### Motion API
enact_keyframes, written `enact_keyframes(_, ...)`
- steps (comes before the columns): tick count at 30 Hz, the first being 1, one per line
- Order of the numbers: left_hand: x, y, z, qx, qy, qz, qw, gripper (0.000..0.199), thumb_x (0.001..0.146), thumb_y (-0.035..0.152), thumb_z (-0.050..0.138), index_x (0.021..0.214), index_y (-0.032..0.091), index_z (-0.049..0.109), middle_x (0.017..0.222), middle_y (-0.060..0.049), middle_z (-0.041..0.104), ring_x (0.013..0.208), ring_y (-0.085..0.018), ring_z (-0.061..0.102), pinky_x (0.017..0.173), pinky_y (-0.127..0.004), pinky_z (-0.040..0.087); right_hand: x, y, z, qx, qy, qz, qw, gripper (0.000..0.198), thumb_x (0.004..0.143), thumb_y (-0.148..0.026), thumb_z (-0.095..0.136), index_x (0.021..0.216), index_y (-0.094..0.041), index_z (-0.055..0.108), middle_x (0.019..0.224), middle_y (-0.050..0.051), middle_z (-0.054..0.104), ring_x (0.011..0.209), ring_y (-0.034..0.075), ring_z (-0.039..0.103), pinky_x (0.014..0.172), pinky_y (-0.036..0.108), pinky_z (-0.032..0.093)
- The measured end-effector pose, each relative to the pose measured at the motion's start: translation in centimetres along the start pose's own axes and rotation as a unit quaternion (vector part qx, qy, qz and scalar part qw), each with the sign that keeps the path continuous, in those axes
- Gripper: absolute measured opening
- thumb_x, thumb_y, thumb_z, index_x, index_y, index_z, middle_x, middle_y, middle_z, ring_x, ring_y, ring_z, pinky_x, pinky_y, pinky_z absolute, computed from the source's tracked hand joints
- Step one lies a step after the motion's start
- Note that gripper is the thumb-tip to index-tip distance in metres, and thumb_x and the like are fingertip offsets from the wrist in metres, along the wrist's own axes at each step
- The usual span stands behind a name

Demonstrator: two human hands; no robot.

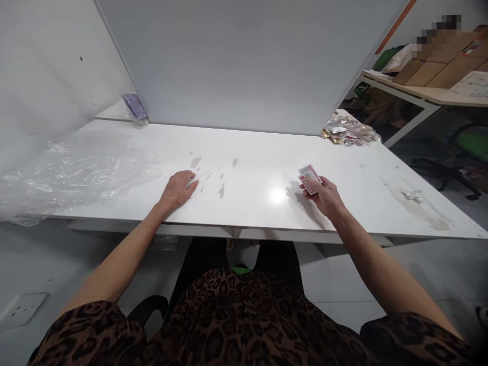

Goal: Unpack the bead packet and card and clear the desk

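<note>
My left hand (178,189) rests on the white table (259,162), left of the middle. Its fingers are curved, with a gap between thumb and forefinger. A small greyish patch shows in that gap; I cannot tell whether it is a thing or a mark on the table. On the right, my right hand (325,196) is closed on a few small red-and-white cards (309,180), slightly fanned, with the thumb on top. The cards are held a little above the table, and their shadow falls to the left. What is printed on them is too small to read.
Clear plastic sheeting (76,173) covers the table's left end. A purple packet (134,107) lies by the grey partition (236,66). Several small wrapped packets (351,129) are heaped at the back right. Grey marks spot the tabletop. Cardboard boxes (434,71) stand on another table.
</note>
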State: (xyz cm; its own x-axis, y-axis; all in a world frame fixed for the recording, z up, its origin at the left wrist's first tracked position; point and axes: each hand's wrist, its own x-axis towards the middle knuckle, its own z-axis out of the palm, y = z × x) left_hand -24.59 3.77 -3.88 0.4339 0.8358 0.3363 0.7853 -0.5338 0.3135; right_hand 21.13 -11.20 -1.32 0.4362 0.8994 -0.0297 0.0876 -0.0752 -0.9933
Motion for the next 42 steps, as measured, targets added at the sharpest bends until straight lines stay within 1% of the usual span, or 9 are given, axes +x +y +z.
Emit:
enact_keyframes(4, 0.0, 0.0, -0.1, 0.005, -0.001, 0.004, 1.000, 0.046, 0.096, 0.047, 0.041, 0.121, 0.017, 0.065, 0.134, -0.015, 0.066, 0.128, -0.031, 0.057, 0.114, -0.049, 0.042, 0.8, 0.5, -2.5, -0.358, 0.068, -0.125, 0.923, 0.050, 0.079, -0.071, 0.066, 0.078, -0.023, 0.052, 0.081, 0.005, 0.058, 0.074, 0.020, 0.053, 0.068, 0.033, 0.043)
enact_keyframes(8, 0.0, -0.3, 0.0, 0.003, 0.009, 0.006, 1.000, 0.045, 0.096, 0.048, 0.042, 0.121, 0.018, 0.065, 0.132, -0.015, 0.067, 0.126, -0.031, 0.058, 0.113, -0.049, 0.043, 1.0, 1.4, -4.5, -0.520, 0.027, -0.113, 0.846, 0.049, 0.086, -0.070, 0.054, 0.075, -0.022, 0.052, 0.088, 0.009, 0.059, 0.076, 0.021, 0.051, 0.069, 0.035, 0.040)
enact_keyframes(14, 0.0, -0.7, 0.2, 0.008, 0.019, 0.019, 1.000, 0.044, 0.096, 0.049, 0.043, 0.119, 0.019, 0.065, 0.130, -0.012, 0.068, 0.125, -0.030, 0.059, 0.113, -0.047, 0.044, -0.2, 0.9, -5.1, -0.527, 0.029, -0.077, 0.846, 0.047, 0.086, -0.069, 0.053, 0.083, -0.022, 0.055, 0.091, 0.009, 0.062, 0.072, 0.020, 0.052, 0.064, 0.033, 0.038)
enact_keyframes(18, -0.1, -0.7, 0.0, 0.016, 0.019, 0.020, 0.999, 0.045, 0.097, 0.049, 0.042, 0.120, 0.019, 0.065, 0.131, -0.014, 0.068, 0.126, -0.031, 0.060, 0.113, -0.048, 0.045, -0.5, 0.7, -6.7, -0.435, 0.010, -0.009, 0.901, 0.047, 0.081, -0.069, 0.061, 0.079, -0.023, 0.056, 0.074, 0.003, 0.061, 0.069, 0.020, 0.054, 0.060, 0.031, 0.038)
enact_keyframes(22, -0.3, -0.6, -0.3, 0.027, 0.009, 0.009, 1.000, 0.048, 0.097, 0.050, 0.040, 0.122, 0.016, 0.065, 0.135, -0.016, 0.067, 0.129, -0.032, 0.059, 0.114, -0.049, 0.045, 1.2, 1.9, -11.2, -0.304, 0.115, 0.006, 0.946, 0.050, 0.075, -0.069, 0.068, 0.091, -0.021, 0.064, 0.071, 0.001, 0.061, 0.064, 0.017, 0.053, 0.056, 0.030, 0.040)
enact_keyframes(30, -0.8, -0.5, -0.8, 0.042, 0.001, 0.002, 0.999, 0.048, 0.099, 0.050, 0.043, 0.126, 0.016, 0.063, 0.135, -0.015, 0.065, 0.129, -0.031, 0.059, 0.112, -0.049, 0.049, 13.7, 0.5, -20.1, -0.435, 0.233, 0.013, 0.870, 0.031, 0.081, -0.055, 0.065, 0.072, -0.028, 0.052, 0.066, 0.005, 0.051, 0.075, 0.029, 0.056, 0.068, 0.043, 0.044)
enact_keyframes(33, -0.9, -0.5, -1.0, 0.043, -0.001, -0.001, 0.999, 0.044, 0.099, 0.050, 0.046, 0.129, 0.021, 0.062, 0.135, -0.012, 0.065, 0.129, -0.030, 0.059, 0.110, -0.049, 0.051, 21.4, -2.1, -19.3, -0.463, 0.256, 0.015, 0.848, 0.029, 0.084, -0.041, 0.067, 0.067, -0.028, 0.047, 0.067, 0.005, 0.046, 0.090, 0.031, 0.056, 0.083, 0.048, 0.044)
enact_keyframes(37, -1.0, -0.3, -1.3, 0.041, 0.003, 0.001, 0.999, 0.040, 0.099, 0.048, 0.049, 0.129, 0.024, 0.060, 0.135, -0.010, 0.066, 0.129, -0.028, 0.061, 0.109, -0.048, 0.053, 29.2, -4.3, -15.5, -0.409, 0.290, 0.002, 0.865, 0.013, 0.089, -0.026, 0.063, 0.080, -0.024, 0.054, 0.081, 0.008, 0.054, 0.093, 0.025, 0.054, 0.089, 0.047, 0.043)
enact_keyframes(42, -1.2, 0.1, -1.4, 0.042, 0.003, -0.001, 0.999, 0.039, 0.099, 0.046, 0.050, 0.129, 0.023, 0.061, 0.134, -0.010, 0.066, 0.128, -0.027, 0.061, 0.109, -0.047, 0.053, 28.5, -2.3, -9.8, -0.348, 0.228, -0.041, 0.909, 0.019, 0.089, -0.024, 0.061, 0.107, -0.022, 0.060, 0.097, 0.011, 0.062, 0.094, 0.026, 0.059, 0.090, 0.050, 0.049)
